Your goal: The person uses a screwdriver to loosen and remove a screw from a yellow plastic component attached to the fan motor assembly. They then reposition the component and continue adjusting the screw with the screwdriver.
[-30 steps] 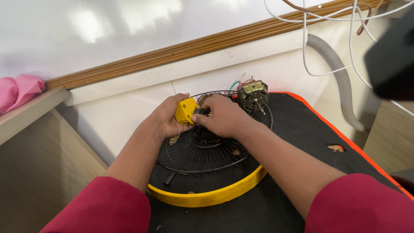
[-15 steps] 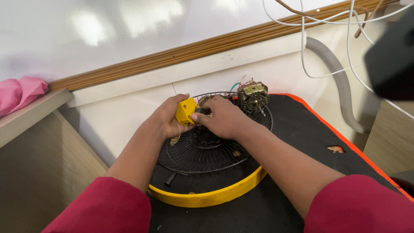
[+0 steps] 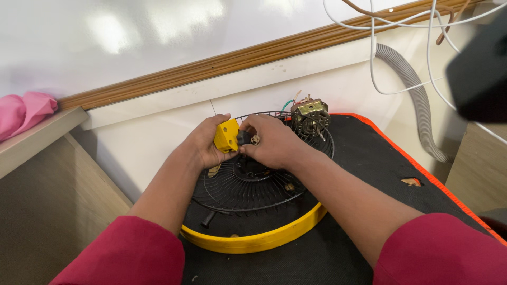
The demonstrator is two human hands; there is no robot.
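Lying flat on the black mat (image 3: 369, 158) of the counter, the round wire fan guard (image 3: 248, 184) in its yellow rim (image 3: 264, 240) is facing upward, its axis pointing at the ceiling. Beyond it the bare motor (image 3: 310, 116) is sitting by the wall. Over the hub, the left hand (image 3: 203, 145) is clamping a yellow plastic block (image 3: 226, 135), long side roughly upright, while the right hand (image 3: 274, 142) is pinching a small dark part (image 3: 244, 138) against it; the fitting step seems underway, calling next for careful alignment.
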